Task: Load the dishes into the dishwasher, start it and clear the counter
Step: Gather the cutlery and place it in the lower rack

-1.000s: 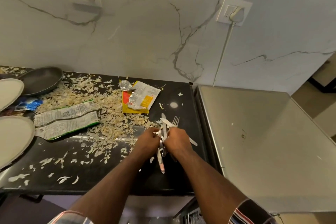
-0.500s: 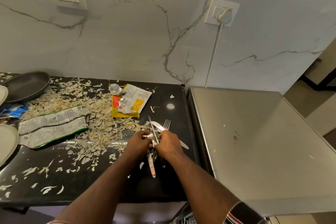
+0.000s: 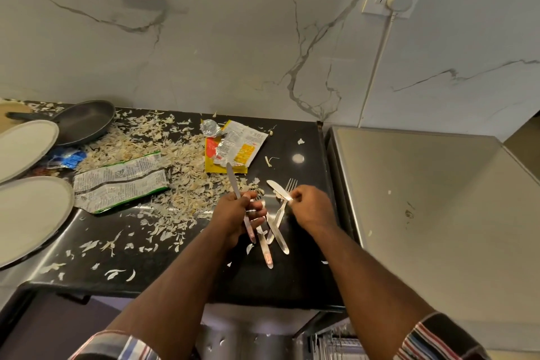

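On the black counter [image 3: 292, 280] my left hand [image 3: 236, 216] grips a steel knife [image 3: 233, 178] with its blade pointing away, along with another piece of cutlery [image 3: 264, 248] whose handle sticks out toward me. My right hand [image 3: 311, 207] pinches a butter knife [image 3: 276, 188] near its blade. A fork [image 3: 285, 204] lies crossed under that knife on the counter. Two pale plates [image 3: 26, 146] [image 3: 32, 210] and a dark frying pan [image 3: 84, 121] sit at the far left.
Onion peelings [image 3: 181, 184] litter the middle of the counter among torn wrappers [image 3: 119, 181] [image 3: 233, 146] and a blue wrapper [image 3: 68, 156]. A steel appliance top [image 3: 432, 228] adjoins on the right, with a wire rack [image 3: 339, 345] below. A plugged cord [image 3: 377, 67] hangs on the marble wall.
My hands, close together over the cutlery before, have come apart. The left has lifted a knife away to the left; the right now pinches the butter knife.
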A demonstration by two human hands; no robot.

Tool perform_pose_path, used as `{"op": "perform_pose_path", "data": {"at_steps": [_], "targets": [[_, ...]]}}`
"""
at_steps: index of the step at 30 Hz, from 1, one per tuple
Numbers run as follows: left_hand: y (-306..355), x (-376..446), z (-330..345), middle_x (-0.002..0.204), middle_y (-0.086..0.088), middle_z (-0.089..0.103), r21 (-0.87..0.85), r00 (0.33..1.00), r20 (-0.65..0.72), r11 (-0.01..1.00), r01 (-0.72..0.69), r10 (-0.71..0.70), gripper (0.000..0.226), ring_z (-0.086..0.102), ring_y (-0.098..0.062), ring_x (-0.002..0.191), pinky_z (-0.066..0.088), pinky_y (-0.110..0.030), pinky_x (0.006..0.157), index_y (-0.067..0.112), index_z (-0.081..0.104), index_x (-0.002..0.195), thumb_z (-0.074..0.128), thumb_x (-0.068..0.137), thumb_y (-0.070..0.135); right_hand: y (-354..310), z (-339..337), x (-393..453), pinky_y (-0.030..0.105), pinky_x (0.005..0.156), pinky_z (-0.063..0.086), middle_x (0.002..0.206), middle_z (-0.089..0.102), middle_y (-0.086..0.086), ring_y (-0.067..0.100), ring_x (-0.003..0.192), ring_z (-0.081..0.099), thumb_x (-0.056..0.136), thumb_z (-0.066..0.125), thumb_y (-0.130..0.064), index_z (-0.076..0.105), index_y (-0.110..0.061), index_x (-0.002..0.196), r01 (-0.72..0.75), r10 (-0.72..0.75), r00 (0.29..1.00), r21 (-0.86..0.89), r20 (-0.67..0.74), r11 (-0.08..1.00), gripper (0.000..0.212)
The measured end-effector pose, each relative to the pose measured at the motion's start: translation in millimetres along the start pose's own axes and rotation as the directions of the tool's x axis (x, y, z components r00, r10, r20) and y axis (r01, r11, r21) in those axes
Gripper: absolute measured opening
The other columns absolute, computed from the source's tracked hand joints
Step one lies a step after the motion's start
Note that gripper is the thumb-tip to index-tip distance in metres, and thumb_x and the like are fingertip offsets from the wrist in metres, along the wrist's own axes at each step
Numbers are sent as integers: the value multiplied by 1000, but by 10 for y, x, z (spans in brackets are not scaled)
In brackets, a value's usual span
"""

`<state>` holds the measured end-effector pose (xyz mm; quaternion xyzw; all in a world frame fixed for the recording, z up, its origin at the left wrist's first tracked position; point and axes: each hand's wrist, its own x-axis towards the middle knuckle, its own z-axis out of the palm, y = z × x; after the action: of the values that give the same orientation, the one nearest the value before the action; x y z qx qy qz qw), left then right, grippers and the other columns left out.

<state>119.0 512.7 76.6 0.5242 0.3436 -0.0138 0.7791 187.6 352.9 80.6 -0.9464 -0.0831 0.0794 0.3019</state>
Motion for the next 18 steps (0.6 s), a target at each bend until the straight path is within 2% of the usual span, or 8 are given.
{"op": "perform_pose_path", "data": {"at_steps": [1,4,8,10,12,14,16,18], "targets": [[-9,-9,-7,81,-14,66,-1,1000,-6,1000,14,-14,22,70,-27,75,59,-42,80,3,63,109,44,106,14,77,-20,40,28,78,50,102,72,2,19,91,65,92,67,-17,73,-20,106,-10,10,1000,-101,1,995,16],[-42,-20,-29,89,-16,67,-10,998,-33,999,47,-47,25,67,-24,76,58,-31,62,5,65,110,43,107,16,173,17,66,36,84,56,104,70,3,23,95,66,94,65,-18,72,-19,113,47,-27,997,-298,73,953,20],[-56,-52,-43,91,-15,70,3,995,-51,997,81,-81,28,67,-21,73,54,-27,59,7,66,111,39,107,14,126,74,68,40,83,56,104,69,7,27,95,67,97,58,-17,66,-14,113,115,-99,993,-345,65,931,18],[-47,-78,-38,97,-17,71,-4,995,-47,996,89,-89,28,70,-23,77,57,-30,63,6,66,112,39,107,12,125,80,63,40,82,57,103,69,6,26,93,67,94,61,-17,64,-15,111,83,-62,995,-323,74,943,17],[-35,-100,-31,104,-20,71,-21,995,-31,996,91,-91,28,71,-27,85,60,-37,72,5,65,114,39,106,11,115,69,51,38,82,57,99,69,2,22,91,66,88,68,-17,66,-19,103,-2,18,997,-200,75,980,15],[-26,-128,-25,111,-20,71,-19,996,-5,996,92,-92,28,72,-30,93,61,-42,77,5,64,116,38,106,10,67,56,39,33,78,57,94,71,-1,15,86,66,84,73,-15,69,-20,94,-73,71,997,55,42,996,11],[-18,-156,-11,115,-18,71,-18,995,38,996,92,-92,28,72,-30,95,61,-43,74,5,63,118,39,107,13,-75,50,-37,31,75,59,91,72,-1,12,81,69,85,75,-10,70,-19,92,-91,71,995,323,72,942,12],[-5,-196,5,112,-18,70,-47,993,76,995,92,-89,29,70,-31,92,60,-43,70,3,62,122,42,106,16,-249,54,-131,38,75,63,92,74,4,18,82,74,88,73,-5,70,-13,97,-148,23,972,540,232,828,13]]}}
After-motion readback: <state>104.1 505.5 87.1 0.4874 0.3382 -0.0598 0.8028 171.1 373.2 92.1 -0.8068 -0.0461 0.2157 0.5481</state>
